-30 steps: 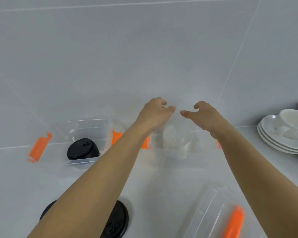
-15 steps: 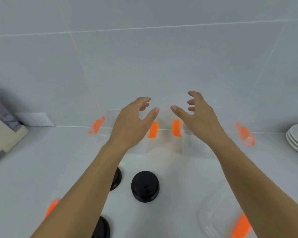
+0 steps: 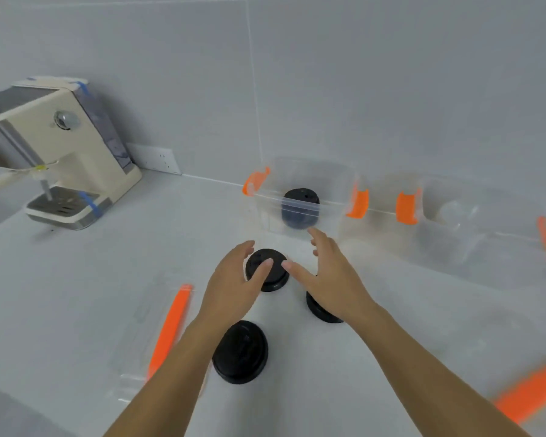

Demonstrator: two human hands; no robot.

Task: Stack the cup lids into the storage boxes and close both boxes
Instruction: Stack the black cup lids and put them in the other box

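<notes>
Three black cup lids lie on the white counter: one [image 3: 263, 263] between my hands, one [image 3: 241, 351] near me, one [image 3: 320, 312] partly under my right hand. My left hand [image 3: 234, 285] and my right hand [image 3: 331, 275] hover open above them, empty, fingers spread. Against the wall stand two clear storage boxes with orange clips. The left box [image 3: 300, 200] holds a stack of black lids [image 3: 300, 206]. The right box [image 3: 464, 228] holds clear lids, blurred. A clear box cover with an orange clip [image 3: 158, 329] lies at the left, another [image 3: 530, 392] at the lower right.
A cream coffee machine [image 3: 60, 146] stands at the back left by a wall socket [image 3: 155, 159]. The tiled wall runs right behind the boxes.
The view has swung left and down, bringing the coffee machine in. Both hands have pulled back from the boxes and come down over the loose black lids.
</notes>
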